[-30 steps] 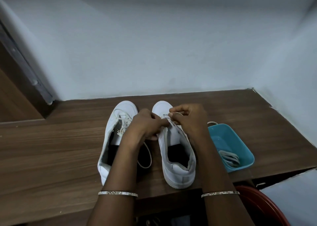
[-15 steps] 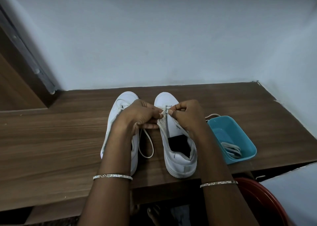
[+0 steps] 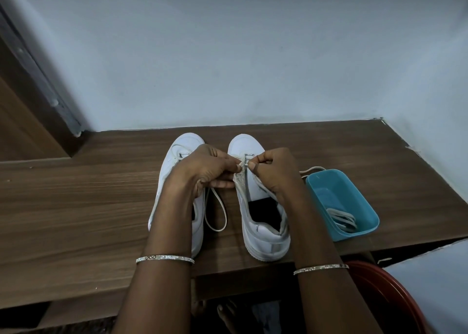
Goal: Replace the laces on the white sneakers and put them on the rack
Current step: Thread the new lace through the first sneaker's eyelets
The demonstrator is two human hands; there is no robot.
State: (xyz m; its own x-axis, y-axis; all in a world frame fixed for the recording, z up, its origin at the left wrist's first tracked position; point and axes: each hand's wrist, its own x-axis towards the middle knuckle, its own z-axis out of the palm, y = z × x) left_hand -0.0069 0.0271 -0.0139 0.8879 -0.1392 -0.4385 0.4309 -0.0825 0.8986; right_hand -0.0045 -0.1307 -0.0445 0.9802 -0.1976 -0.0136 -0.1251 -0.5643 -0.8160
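Note:
Two white sneakers stand side by side on the wooden shelf [image 3: 76, 207], toes toward the wall. The left sneaker [image 3: 182, 146] is partly hidden under my left forearm. Over the right sneaker [image 3: 266, 235], both hands meet near its front eyelets. My left hand [image 3: 202, 171] pinches the white lace [image 3: 217, 214] at the eyelet flap, and a loop of that lace hangs down between the shoes. My right hand [image 3: 273, 171] pinches the same lace from the other side, fingertips nearly touching the left hand's.
A teal plastic tub [image 3: 354, 186] with several loose laces [image 3: 342, 219] sits right of the shoes, one lace end trailing over its rim. A red round object [image 3: 385, 298] lies below the shelf's front edge. Walls close the back and right; a wooden door frame [image 3: 25, 121] stands left.
The view has tilted up slightly, so the shelf sits lower in frame. Both hands shifted a little toward the right sneaker's toe while still working the lace; the shoes have not moved.

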